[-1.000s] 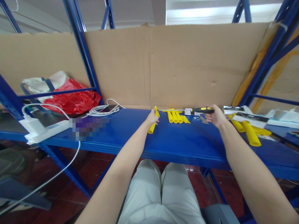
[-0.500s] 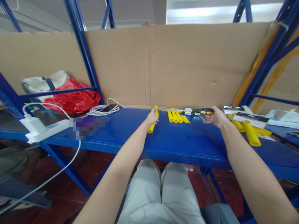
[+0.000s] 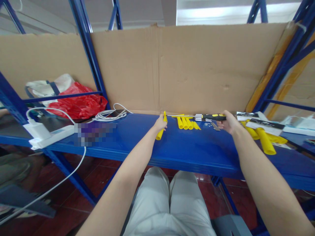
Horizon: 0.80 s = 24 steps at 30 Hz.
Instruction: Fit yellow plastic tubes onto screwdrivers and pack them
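My left hand [image 3: 159,124] is closed round a yellow plastic handle piece [image 3: 160,132] that rests tilted on the blue shelf [image 3: 187,149]. My right hand [image 3: 228,122] is closed on the end of a black and yellow screwdriver [image 3: 213,116], whose thin shaft points left along the back of the shelf. Between my hands lie several small yellow plastic pieces [image 3: 186,123] in a row, with a small metal blade [image 3: 216,126] beside my right hand.
A cardboard sheet [image 3: 192,65] backs the shelf. To the right lie more yellow pieces [image 3: 265,141] and flat packaged strips [image 3: 263,124]. On the left are a coiled white cable [image 3: 108,115], a white power strip with charger [image 3: 46,135] and a red plastic bag [image 3: 77,104].
Both hands have stayed almost still; the view has shifted very slightly.
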Motion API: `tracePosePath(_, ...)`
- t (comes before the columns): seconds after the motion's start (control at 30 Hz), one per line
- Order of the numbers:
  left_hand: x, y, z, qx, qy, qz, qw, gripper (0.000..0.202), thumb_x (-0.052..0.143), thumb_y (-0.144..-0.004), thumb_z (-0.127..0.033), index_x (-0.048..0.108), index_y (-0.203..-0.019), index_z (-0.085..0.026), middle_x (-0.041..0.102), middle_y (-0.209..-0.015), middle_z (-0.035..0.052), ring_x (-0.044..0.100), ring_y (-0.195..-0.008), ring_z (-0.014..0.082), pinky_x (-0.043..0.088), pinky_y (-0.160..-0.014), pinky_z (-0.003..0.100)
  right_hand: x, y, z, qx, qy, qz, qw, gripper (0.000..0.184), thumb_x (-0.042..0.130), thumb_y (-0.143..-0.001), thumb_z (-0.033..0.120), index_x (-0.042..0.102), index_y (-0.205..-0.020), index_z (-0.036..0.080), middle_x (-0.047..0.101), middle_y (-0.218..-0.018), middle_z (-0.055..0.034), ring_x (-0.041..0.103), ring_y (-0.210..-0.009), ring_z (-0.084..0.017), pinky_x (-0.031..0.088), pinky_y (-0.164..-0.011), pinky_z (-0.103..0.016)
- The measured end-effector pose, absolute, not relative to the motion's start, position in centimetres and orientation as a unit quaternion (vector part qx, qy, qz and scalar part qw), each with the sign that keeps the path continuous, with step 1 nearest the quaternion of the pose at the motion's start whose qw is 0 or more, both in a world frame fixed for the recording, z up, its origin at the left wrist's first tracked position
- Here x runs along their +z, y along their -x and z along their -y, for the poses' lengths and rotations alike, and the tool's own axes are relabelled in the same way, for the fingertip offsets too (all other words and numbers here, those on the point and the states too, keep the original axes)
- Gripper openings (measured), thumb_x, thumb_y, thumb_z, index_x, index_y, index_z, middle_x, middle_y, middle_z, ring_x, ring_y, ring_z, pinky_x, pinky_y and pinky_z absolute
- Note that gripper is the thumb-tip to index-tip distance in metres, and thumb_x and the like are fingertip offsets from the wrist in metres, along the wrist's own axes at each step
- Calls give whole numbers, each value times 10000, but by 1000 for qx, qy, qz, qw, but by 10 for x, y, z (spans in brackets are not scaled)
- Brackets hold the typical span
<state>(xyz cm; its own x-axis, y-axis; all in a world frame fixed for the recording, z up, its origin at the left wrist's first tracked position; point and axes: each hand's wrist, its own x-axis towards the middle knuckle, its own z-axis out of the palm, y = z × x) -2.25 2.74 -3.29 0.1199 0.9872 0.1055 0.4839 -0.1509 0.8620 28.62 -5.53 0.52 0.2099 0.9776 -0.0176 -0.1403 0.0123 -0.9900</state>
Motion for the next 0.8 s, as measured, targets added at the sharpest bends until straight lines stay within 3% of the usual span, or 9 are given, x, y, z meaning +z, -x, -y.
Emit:
tracePosePath(0.1, -32, 23, -27, 363, -663, -554, 348, 587, 478, -860, -24, 345, -1402, -205, 657, -1164, 128, 607, -611, 73, 462, -474, 147, 5, -290, 53, 484, 492, 411, 595, 197, 504, -807, 371, 416, -702, 229, 388, -489, -4, 335, -401, -132, 257, -336, -229)
tracePosePath(0.27, -32, 23, -30, 364, -658, -559, 349, 551, 494, -870, -50, 359, -1376, -220, 653, -1179, 118, 602, -597, 62, 469, -476, 145, -2, -297, 48, 517, 532, 383, 551, 399, 445, -857, 622, 459, -786, 230, 480, -523, -23, 331, -371, -129, 231, -319, -230)
tracePosePath(0.37, -32, 23, -32, 371, -650, -567, 344, 535, 488, -872, -37, 366, -1361, -217, 650, -1178, 116, 589, -574, 52, 471, -474, 147, -4, -295, 48, 529, 559, 364, 525, 347, 390, -914, 547, 440, -774, 234, 420, -463, 5, 240, -336, -109, 172, -315, -210)
tracePosePath(0.47, -33, 24, -32, 370, -649, -570, 343, 521, 491, -881, -46, 362, -1357, -215, 642, -1186, 119, 586, -568, 46, 466, -473, 140, -2, -290, 50, 522, 533, 388, 541, 251, 449, -901, 412, 399, -726, 240, 338, -434, 37, 191, -339, -97, 167, -321, -209)
tracePosePath(0.67, -34, 25, -33, 365, -662, -560, 339, 521, 488, -880, -63, 359, -1364, -207, 650, -1169, 129, 606, -596, 62, 473, -482, 144, 3, -288, 53, 508, 473, 404, 595, 151, 570, -752, 329, 469, -752, 217, 419, -520, 11, 368, -420, -126, 301, -370, -227)
tracePosePath(0.8, -34, 25, -33, 362, -662, -562, 338, 506, 492, -887, -79, 364, -1359, -206, 648, -1172, 128, 608, -603, 63, 470, -481, 142, 3, -288, 52, 511, 499, 387, 583, 257, 553, -799, 464, 493, -797, 215, 525, -582, -36, 429, -435, -153, 331, -380, -255)
